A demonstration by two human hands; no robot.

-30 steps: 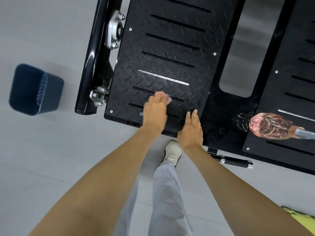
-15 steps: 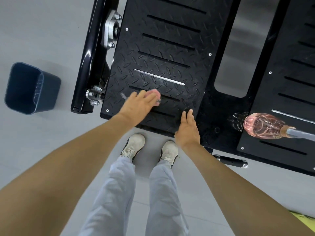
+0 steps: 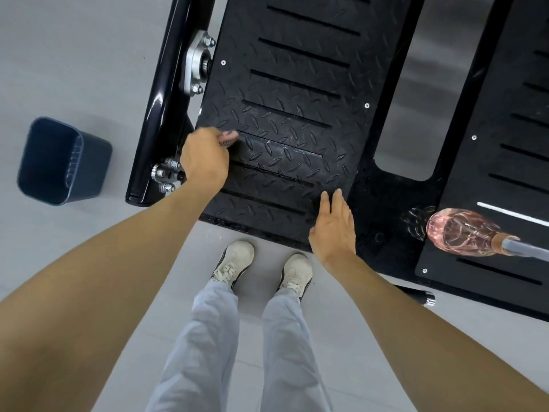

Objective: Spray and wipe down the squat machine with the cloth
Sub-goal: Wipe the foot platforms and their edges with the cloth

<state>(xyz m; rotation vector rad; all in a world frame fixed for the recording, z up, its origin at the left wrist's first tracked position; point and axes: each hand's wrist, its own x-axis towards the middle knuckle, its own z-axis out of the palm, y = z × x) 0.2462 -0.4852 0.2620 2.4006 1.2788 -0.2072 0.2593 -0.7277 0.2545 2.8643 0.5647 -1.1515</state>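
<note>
Squat machine (image 3: 383,209) fills the view from 11 round to 3 o'clock, seen from above. Nearest, at 6 o'clock, stand two pale trouser legs (image 3: 214,337) and two off-white shoes (image 3: 234,260) on the grey floor (image 3: 89,40), toes just short of the machine's near edge.

Just past the shoes, at about 1 o'clock from them, the right grip (image 3: 332,230) is released: fingers straight and together, laid flat on the near corner of the black tread-patterned footplate (image 3: 291,120), holding nothing.

Further out, at 10 o'clock from the feet, the left grip (image 3: 205,159) is clenched around a pink cloth (image 3: 228,137) (only a crumpled edge shows beyond the knuckles) and holds it against the footplate near its left edge. Beside the wrist sit chrome bolts (image 3: 166,176) on the glossy black frame tube (image 3: 160,99).

At 3 o'clock a clear pink spray bottle (image 3: 457,233) rests at the edge of the second footplate (image 3: 505,162), well apart from both hands; whether it stands or lies I cannot tell. At 9 o'clock a dark blue bin (image 3: 62,162) sits on the floor, apart from the frame.
</note>
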